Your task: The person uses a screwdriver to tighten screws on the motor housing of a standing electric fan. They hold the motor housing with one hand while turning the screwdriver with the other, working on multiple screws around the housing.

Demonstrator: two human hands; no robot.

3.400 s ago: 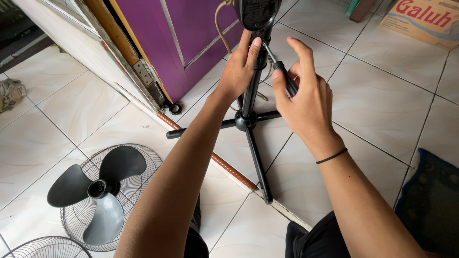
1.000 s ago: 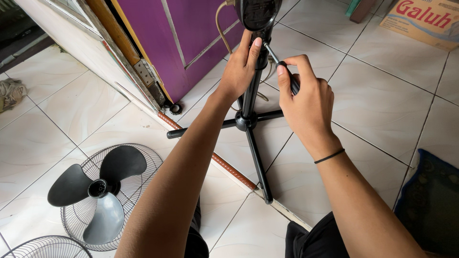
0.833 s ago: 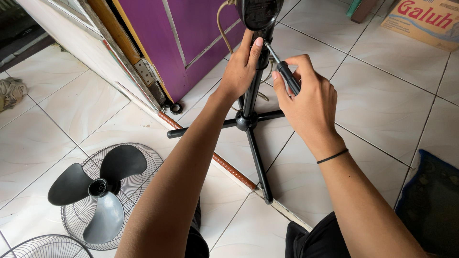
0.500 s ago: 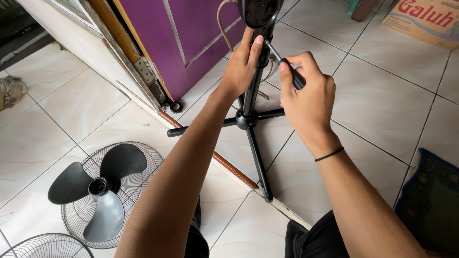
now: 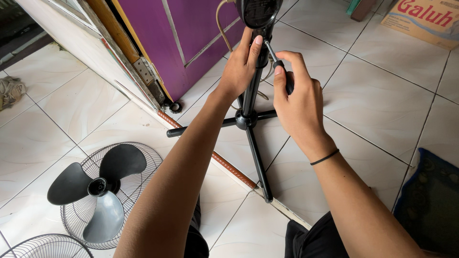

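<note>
Right hand [image 5: 299,98] clenches a screwdriver [image 5: 279,71], tip at the fan pole [image 5: 252,86]; left hand [image 5: 241,64] grips that pole. Open tile spreads toward three o'clock; purple door [image 5: 191,38] crowds eleven.

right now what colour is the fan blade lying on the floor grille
Black, a three-blade fan blade on the wire grille; head view.

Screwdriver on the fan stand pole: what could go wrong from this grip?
1. The screwdriver meets the pole at a slant right beside the left hand; a slip could jab those fingers.
2. The stand sits on thin cross legs on smooth tile, steadied by one hand only; pushing might tip or slide it.
3. The fan blade lies on a grille by the left arm and could get bumped.
</note>
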